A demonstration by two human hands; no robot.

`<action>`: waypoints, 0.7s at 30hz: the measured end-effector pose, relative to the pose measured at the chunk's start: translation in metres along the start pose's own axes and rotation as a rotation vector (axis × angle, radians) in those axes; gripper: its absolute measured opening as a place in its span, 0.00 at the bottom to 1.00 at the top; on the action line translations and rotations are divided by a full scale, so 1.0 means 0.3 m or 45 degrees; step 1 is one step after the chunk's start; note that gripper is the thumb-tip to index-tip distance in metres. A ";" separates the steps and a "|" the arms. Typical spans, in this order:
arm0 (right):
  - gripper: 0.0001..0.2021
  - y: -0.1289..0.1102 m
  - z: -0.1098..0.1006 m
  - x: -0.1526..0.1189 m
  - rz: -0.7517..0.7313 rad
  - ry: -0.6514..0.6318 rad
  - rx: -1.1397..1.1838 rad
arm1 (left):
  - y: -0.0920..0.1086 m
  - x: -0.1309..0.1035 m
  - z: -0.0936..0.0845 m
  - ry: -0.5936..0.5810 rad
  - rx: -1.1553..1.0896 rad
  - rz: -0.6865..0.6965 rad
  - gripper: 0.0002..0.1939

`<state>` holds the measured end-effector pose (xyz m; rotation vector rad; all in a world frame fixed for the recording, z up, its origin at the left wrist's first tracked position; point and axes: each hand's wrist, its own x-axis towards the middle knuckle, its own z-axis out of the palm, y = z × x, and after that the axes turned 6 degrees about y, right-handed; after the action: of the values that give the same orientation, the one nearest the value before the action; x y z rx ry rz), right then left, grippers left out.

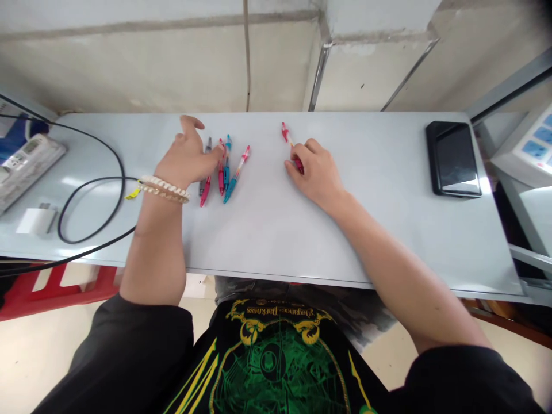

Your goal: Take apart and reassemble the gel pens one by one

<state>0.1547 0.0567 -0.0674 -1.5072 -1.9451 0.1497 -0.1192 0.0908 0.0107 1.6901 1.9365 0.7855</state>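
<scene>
Several pens lie side by side on the light grey table (267, 230), among them a blue and pink pen (236, 175), a blue pen (227, 161) and a pink pen (206, 191). Over the left side of this group is my left hand (185, 155), its fingers apart and its thumb reaching across the upper parts of the pens. To the right, my right hand (314, 172) has its fingers closed around a red pen (285, 133), whose upper end points away from me. Part of that pen is hidden under the fingers.
At the left lie a black cable (123, 167), a white charger plug (37, 220) and a power strip (32, 161). A black device with a dark screen (453, 159) lies at the right. A wall (172, 69) stands behind the table.
</scene>
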 end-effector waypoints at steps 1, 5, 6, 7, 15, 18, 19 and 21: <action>0.04 0.006 -0.003 0.005 0.018 0.002 -0.003 | -0.001 -0.004 0.007 0.029 0.002 0.011 0.27; 0.06 0.032 -0.020 0.002 0.124 0.077 0.189 | 0.009 -0.013 0.020 0.126 0.036 0.043 0.23; 0.06 0.035 -0.025 -0.004 0.178 0.109 0.287 | 0.011 -0.013 0.021 0.147 0.017 0.046 0.22; 0.06 0.035 -0.031 -0.010 0.241 0.137 0.399 | 0.011 -0.012 0.021 0.163 -0.011 0.050 0.22; 0.27 -0.031 -0.091 -0.042 0.456 0.156 1.104 | 0.010 -0.008 0.030 0.174 -0.148 0.198 0.18; 0.32 -0.049 -0.096 -0.044 0.480 0.129 1.209 | 0.031 -0.019 0.043 0.034 -0.457 0.167 0.16; 0.32 -0.052 -0.096 -0.045 0.486 0.115 1.226 | 0.041 -0.027 0.051 -0.047 -0.590 0.169 0.16; 0.31 -0.059 -0.095 -0.048 0.485 0.088 1.249 | 0.067 -0.050 0.076 -0.268 -0.844 0.172 0.19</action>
<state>0.1579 0.0295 -0.0432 -1.1272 -1.1747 1.0303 -0.0870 0.0805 0.0071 1.4193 1.2348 1.0979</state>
